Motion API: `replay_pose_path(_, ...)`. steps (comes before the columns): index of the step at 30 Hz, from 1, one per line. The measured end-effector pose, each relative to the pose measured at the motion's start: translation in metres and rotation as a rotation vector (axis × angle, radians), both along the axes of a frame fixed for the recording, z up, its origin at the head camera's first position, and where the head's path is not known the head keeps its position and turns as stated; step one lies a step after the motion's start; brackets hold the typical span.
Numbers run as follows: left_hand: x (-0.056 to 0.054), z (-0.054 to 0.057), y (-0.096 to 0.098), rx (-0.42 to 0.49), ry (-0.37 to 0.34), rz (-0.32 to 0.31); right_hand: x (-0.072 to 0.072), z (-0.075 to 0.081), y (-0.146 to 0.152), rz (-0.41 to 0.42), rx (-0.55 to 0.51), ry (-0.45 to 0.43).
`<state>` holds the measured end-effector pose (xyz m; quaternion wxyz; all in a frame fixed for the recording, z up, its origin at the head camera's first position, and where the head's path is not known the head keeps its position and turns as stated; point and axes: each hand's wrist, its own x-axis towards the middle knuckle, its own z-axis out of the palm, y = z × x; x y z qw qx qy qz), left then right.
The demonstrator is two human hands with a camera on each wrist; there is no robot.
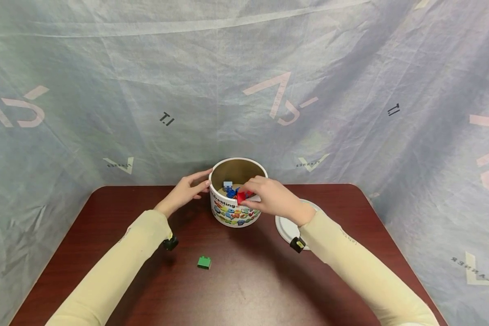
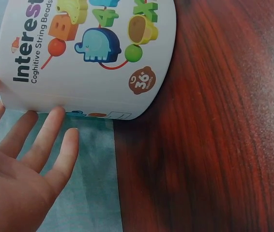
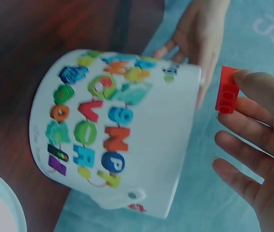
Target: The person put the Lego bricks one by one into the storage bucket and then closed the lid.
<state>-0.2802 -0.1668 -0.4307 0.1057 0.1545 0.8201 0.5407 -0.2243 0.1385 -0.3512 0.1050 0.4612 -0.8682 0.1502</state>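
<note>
A white round tub (image 1: 237, 216) printed with colourful letters and animals stands uncovered near the back of the table. My left hand (image 1: 187, 192) rests against its left side, fingers extended along the wall by the rim. Over the tub's opening, my right hand (image 1: 270, 197) pinches a red toy brick (image 3: 227, 90) between thumb and index finger, its other fingers spread. Inside the tub lie several bricks, among them a light blue brick (image 1: 227, 185) and dark blue ones. On the table in front of the left forearm sits a green brick (image 1: 204, 262).
A white round lid (image 1: 285, 228) lies on the dark red table (image 1: 244, 294) to the right of the tub, partly under the right forearm. A grey fabric sheet (image 1: 212, 90) hangs behind the table and along both sides.
</note>
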Motion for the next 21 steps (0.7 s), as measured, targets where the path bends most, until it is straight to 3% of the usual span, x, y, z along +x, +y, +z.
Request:
replay_pose_path(11,0.000,-0.002,-0.001,-0.009,-0.008,0.007,-0.036,-0.003,-0.002,-0.145,0.046,-0.125)
replay_pose_path(21,0.000,-0.001,0.001,-0.019,-0.022,0.022,-0.064,-0.020,-0.012,-0.181,0.109,-0.198)
